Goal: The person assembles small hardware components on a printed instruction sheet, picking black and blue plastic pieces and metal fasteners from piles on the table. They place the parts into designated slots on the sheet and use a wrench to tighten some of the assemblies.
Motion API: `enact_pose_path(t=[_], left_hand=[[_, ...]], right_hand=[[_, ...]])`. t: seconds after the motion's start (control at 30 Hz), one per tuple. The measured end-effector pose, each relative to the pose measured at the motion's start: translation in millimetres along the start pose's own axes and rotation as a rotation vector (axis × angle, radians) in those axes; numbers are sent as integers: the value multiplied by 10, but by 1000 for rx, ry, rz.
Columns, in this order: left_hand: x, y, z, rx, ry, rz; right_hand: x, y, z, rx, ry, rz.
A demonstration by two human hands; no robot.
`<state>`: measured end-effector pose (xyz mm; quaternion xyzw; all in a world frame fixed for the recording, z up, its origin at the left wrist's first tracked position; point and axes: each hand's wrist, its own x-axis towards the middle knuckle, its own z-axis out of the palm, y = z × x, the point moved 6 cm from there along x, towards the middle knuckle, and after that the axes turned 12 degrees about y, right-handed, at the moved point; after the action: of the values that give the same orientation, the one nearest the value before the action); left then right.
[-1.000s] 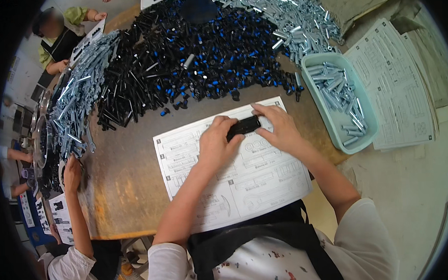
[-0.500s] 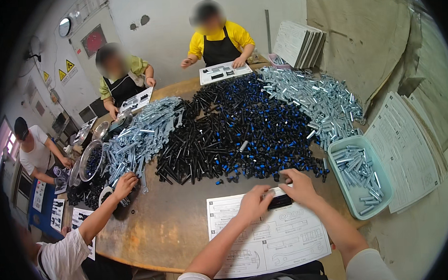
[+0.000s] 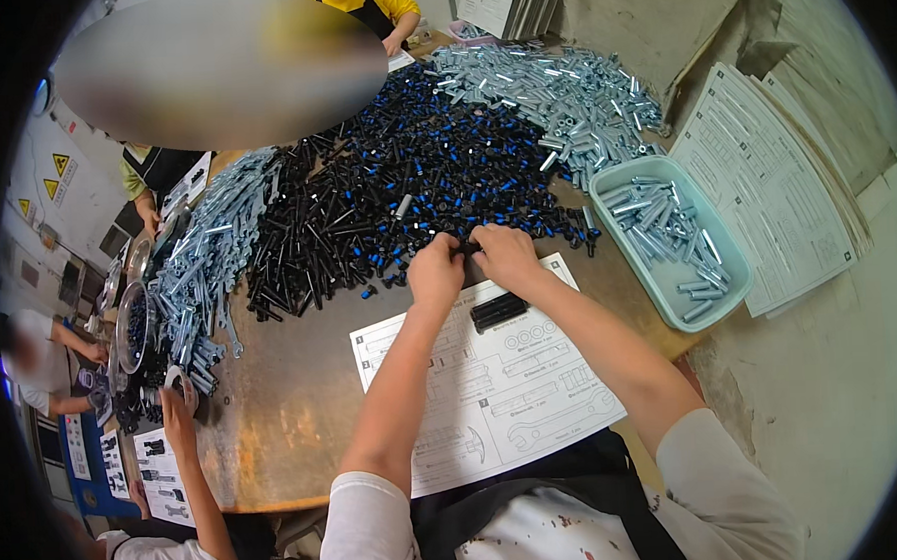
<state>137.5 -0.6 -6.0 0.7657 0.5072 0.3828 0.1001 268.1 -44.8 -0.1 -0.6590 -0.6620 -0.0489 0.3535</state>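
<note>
A table [image 3: 283,387] with a worn brown top fills the middle, its curved near edge running toward the lower left. The largest heap on it, of black bolts with blue-patched threads [image 3: 413,161], spreads from the far edge to mid-table. Silver metal sleeves [image 3: 550,90] are piled along the far right edge; slender black bolts [image 3: 311,236] and silver open-end wrenches [image 3: 206,221] are heaped toward the left edge. A printed diagram sheet [image 3: 454,410] lies at the near edge. A stack of similar printed sheets [image 3: 755,187] leans beyond the right edge. Between stack and heaps, at the table's right edge, sits a pale green plastic tray [image 3: 734,293] partly filled with silver sleeves.

The left hand [image 3: 436,273] and right hand [image 3: 507,254] are side by side just beyond the diagram sheet's far edge, over the near fringe of the blue-patched heap. Both have narrow, drawn-in fingers with tips close together; whether they hold anything cannot be told. Near the table's left edge is a co-worker's hand [image 3: 177,412]. Smallest, a bundle of black cylindrical parts [image 3: 498,313] rests on the diagram sheet, just inside its far edge, toward the far right corner.
</note>
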Motion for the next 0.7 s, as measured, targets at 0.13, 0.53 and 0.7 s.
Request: enact_pose_path(t=[0.13,0.53,0.7], left_hand=[[28,-13,-147,-220,26,-131],[-1725,1362,-25,-499,-768,-141],[-1715,1349,-107,-468,-605,-87]], right_hand=[[-49,115,-315,143,149,121],[-1261,366,-1504,555,-209,346],[-1509,378,-1503,546,-234,429]])
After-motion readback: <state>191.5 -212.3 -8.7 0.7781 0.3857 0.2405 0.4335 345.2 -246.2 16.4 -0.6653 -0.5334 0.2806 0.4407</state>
